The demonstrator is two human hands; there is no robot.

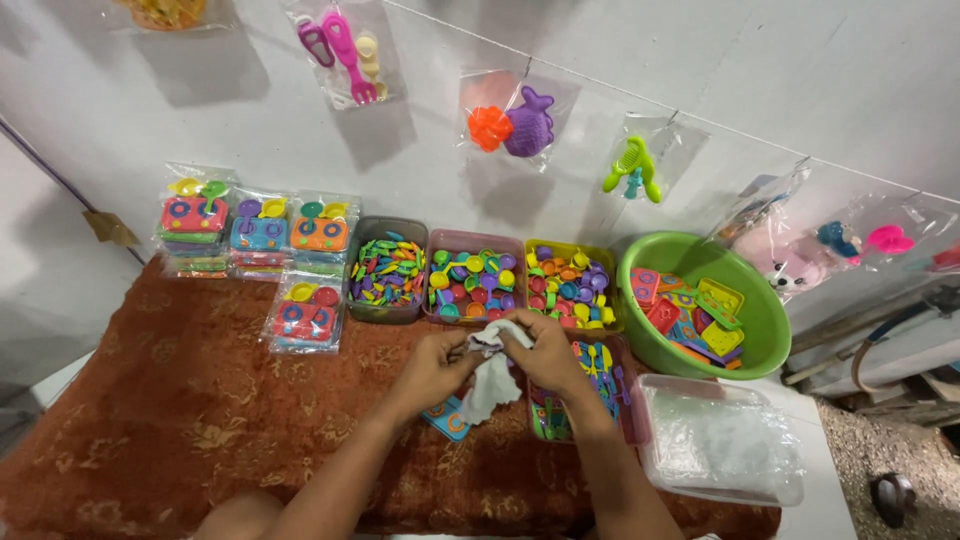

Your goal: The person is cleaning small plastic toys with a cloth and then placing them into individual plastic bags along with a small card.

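We hold a small white cloth [492, 380] between both hands above the middle of the desk [180, 420], which is covered in a rust-brown patterned cloth. Our left hand [435, 365] has its fingers curled shut on the cloth's upper left part, and our right hand [545, 352] has its fingers closed on the upper right part; the rest of the cloth hangs down between them. A bit of purple shows at the top of the cloth, too hidden to name. Under the cloth a flat blue toy piece [445, 418] lies on the desk.

Along the far edge stand three tubs side by side. The grey tub [386, 270] holds small multicoloured toy cutlery, the pink tub [473, 277] holds little round toy pans and plates, and the yellow tub [568, 283] holds more small round pieces in mixed colours. Just right of them a green round basin [752, 290] holds flat toy stove pieces in pink, yellow and blue. Beneath our right hand a pink-rimmed tub [632, 405] holds small toy utensils. At the near right corner a clear lidded box [715, 440] holds clear plastic bags. Towards the far left corner sit stacked bagged toy sets [258, 235], with one more bagged set [305, 312] in front of them.
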